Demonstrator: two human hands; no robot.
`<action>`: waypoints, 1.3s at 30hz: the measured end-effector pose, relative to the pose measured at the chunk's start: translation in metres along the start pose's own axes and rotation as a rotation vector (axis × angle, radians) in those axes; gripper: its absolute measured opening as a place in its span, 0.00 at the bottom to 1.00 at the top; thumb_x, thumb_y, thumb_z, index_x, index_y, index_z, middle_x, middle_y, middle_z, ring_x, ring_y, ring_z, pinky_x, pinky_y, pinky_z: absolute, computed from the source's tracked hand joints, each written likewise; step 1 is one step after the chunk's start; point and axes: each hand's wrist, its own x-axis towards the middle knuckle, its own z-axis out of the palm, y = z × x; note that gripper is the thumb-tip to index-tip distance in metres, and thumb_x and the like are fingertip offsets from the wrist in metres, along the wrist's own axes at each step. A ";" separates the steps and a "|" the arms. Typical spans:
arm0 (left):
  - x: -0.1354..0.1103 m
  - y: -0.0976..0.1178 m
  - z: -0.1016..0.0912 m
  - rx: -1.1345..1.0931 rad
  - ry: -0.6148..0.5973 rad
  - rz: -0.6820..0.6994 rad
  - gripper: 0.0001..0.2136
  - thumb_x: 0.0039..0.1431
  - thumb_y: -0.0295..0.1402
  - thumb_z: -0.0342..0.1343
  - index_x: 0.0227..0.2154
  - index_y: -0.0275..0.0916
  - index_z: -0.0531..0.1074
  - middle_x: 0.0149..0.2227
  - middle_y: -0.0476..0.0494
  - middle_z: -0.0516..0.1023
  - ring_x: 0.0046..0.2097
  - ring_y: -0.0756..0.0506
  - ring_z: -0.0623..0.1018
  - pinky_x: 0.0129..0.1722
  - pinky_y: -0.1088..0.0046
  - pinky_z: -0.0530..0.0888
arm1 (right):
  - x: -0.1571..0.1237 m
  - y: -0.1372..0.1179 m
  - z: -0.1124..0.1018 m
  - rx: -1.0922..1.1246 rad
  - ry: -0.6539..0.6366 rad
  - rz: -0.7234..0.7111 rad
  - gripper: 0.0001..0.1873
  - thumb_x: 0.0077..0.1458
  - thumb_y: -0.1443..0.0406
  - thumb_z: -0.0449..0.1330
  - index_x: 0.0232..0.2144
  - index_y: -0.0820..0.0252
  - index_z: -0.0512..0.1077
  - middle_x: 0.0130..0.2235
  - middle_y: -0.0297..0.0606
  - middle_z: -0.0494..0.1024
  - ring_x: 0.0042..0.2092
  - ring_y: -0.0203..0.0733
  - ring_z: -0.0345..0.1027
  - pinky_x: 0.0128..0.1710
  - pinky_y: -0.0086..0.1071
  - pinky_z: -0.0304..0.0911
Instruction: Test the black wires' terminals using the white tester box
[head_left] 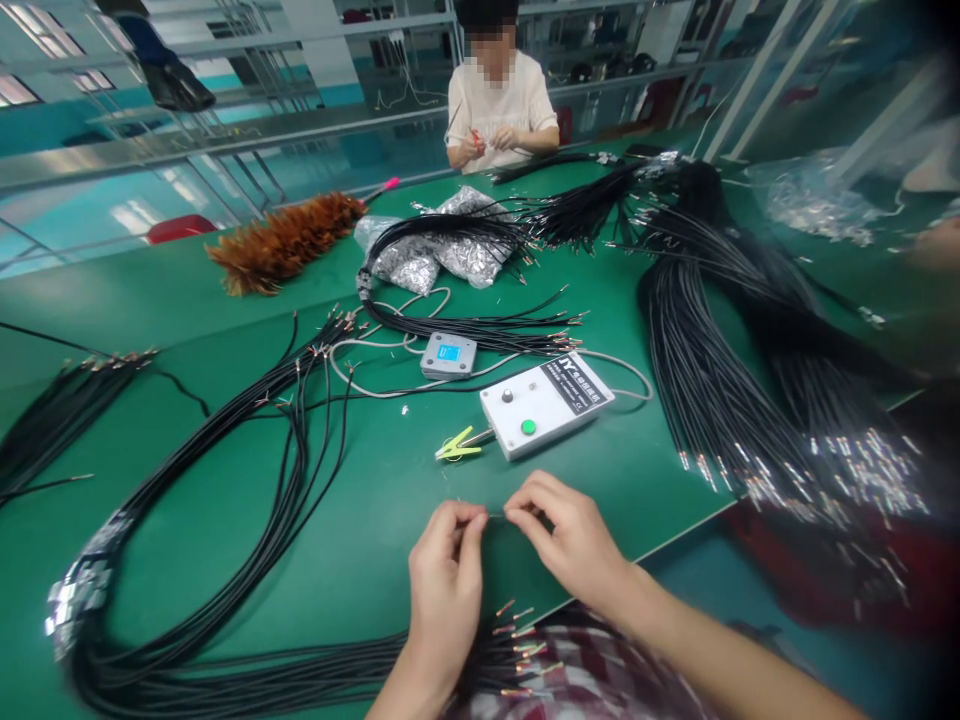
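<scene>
My left hand (448, 575) and my right hand (574, 540) are both closed in a pinch, a short gap apart, over the front of the green table. A thin wire (495, 516) spans the gap between the two sets of fingertips; its ends are hidden in them. Just beyond sits a white control box (544, 405) with a black knob and a green button. From its near left side sticks a yellow-green clip (459, 446). Under my left forearm runs a bundle of black cables (300, 665), whose stripped coloured ends lie close to my checked clothing.
A small grey box with a blue display (448, 354) stands behind the control box. More black cable bundles (690, 350) hang over the right edge. Bags of metal parts (476, 245) and a brown feather duster (289, 240) lie farther back. Opposite sits a person (501, 105), hands raised.
</scene>
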 end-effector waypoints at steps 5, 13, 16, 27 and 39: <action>0.015 0.007 -0.009 -0.127 -0.059 -0.123 0.10 0.56 0.39 0.57 0.27 0.36 0.70 0.20 0.53 0.67 0.21 0.53 0.63 0.20 0.79 0.60 | 0.009 0.001 -0.003 -0.252 -0.030 -0.201 0.08 0.62 0.62 0.58 0.41 0.60 0.73 0.39 0.39 0.78 0.35 0.40 0.71 0.37 0.34 0.58; 0.010 -0.012 -0.019 0.170 -0.150 0.199 0.10 0.63 0.33 0.48 0.29 0.39 0.72 0.24 0.48 0.71 0.26 0.48 0.71 0.27 0.74 0.68 | 0.026 -0.010 0.013 -0.465 -0.211 -0.380 0.14 0.65 0.65 0.55 0.27 0.59 0.72 0.27 0.32 0.77 0.29 0.36 0.67 0.31 0.34 0.47; 0.013 -0.019 -0.028 0.280 -0.139 0.357 0.11 0.63 0.30 0.46 0.29 0.40 0.72 0.28 0.46 0.74 0.30 0.47 0.74 0.33 0.72 0.70 | 0.027 -0.013 0.009 -0.530 -0.221 -0.377 0.12 0.63 0.66 0.56 0.27 0.58 0.72 0.25 0.30 0.76 0.28 0.36 0.66 0.30 0.35 0.46; 0.061 -0.012 -0.053 -0.047 -0.011 -0.027 0.09 0.56 0.38 0.56 0.27 0.37 0.69 0.22 0.50 0.70 0.25 0.50 0.69 0.24 0.78 0.63 | 0.102 -0.015 0.013 -0.892 -0.298 -0.405 0.03 0.60 0.68 0.61 0.36 0.61 0.75 0.39 0.39 0.80 0.43 0.45 0.67 0.40 0.40 0.47; 0.065 -0.010 -0.051 -0.130 0.002 -0.100 0.11 0.53 0.39 0.58 0.26 0.37 0.69 0.21 0.51 0.70 0.23 0.52 0.66 0.22 0.80 0.61 | 0.131 -0.034 -0.012 -0.774 -0.563 -0.365 0.01 0.55 0.69 0.64 0.31 0.60 0.74 0.32 0.38 0.80 0.39 0.43 0.69 0.44 0.39 0.44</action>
